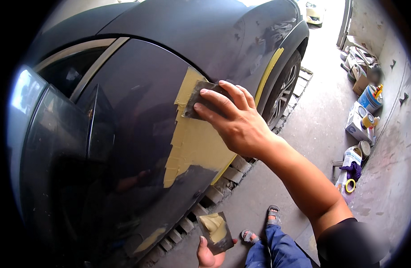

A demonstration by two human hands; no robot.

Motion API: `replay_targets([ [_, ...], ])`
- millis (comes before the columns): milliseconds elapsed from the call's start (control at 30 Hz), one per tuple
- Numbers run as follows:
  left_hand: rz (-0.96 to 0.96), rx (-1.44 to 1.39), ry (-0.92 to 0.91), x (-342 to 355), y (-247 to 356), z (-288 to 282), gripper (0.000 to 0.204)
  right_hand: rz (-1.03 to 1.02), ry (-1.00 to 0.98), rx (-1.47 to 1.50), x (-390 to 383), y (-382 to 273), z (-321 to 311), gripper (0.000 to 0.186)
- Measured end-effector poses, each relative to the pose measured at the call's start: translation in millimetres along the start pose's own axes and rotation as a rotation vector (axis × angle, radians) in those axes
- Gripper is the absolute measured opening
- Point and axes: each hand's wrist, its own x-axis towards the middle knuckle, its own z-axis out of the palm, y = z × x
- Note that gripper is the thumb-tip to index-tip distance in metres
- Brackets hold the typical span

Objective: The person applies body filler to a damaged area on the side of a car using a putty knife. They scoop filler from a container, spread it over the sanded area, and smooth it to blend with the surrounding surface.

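Observation:
My right hand [234,114] reaches up from the lower right, its fingers laid over a dark flat putty spreader [194,97]. The spreader lies against the upper part of a yellow body filler patch [196,138] on the dark car panel [138,89]. Stepped, ragged edges run down the patch's left side. Low in the picture, my left hand [207,257] grips a dark square mixing plate [223,248] carrying a mound of yellowish putty [213,226]. The fingers beneath the plate are mostly hidden; the thumb rests at its left edge.
Yellow masking tape [269,73] follows the wheel arch beside the wheel [286,87]. A grate-like strip of blocks [232,174] runs along the floor under the car. By the right wall stand a blue bucket [370,100], a white box [357,125], cans and a tape roll [350,186].

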Motion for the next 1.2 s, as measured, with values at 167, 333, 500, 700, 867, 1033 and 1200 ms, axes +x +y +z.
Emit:
replay_targets([
  [167,-0.007,-0.006,0.02,-2.6,0.3,3.3,0.068,0.029,-0.015,0.005,-16.9,-6.4,-2.1,0.05],
  [333,-0.042,0.003,0.002,-0.8,0.5,-3.1,0.069,-0.116,0.053,-0.037,-3.5,-28.8,7.6,0.044],
  [500,-0.012,0.0,-0.012,-3.2,0.9,-6.9,0.069,-0.061,-0.01,-0.074,-14.3,-24.0,10.8,0.048],
  [700,-0.038,-0.047,-0.014,-8.7,4.8,-13.3,0.067,-0.104,0.04,-0.013,-20.3,-41.1,11.9,0.047],
  [867,-0.023,-0.062,-0.049,-9.7,7.9,-13.3,0.067,-0.113,0.048,0.017,-32.5,-44.2,43.7,0.047],
  [1033,-0.009,-0.067,-0.046,-16.5,11.2,-22.8,0.066,-0.076,0.1,0.036,-50.6,-51.6,44.6,0.047],
  [1200,-0.004,-0.084,-0.037,-16.3,8.7,-22.3,0.066,-0.143,0.111,0.065,-49.0,-78.3,65.3,0.043],
])
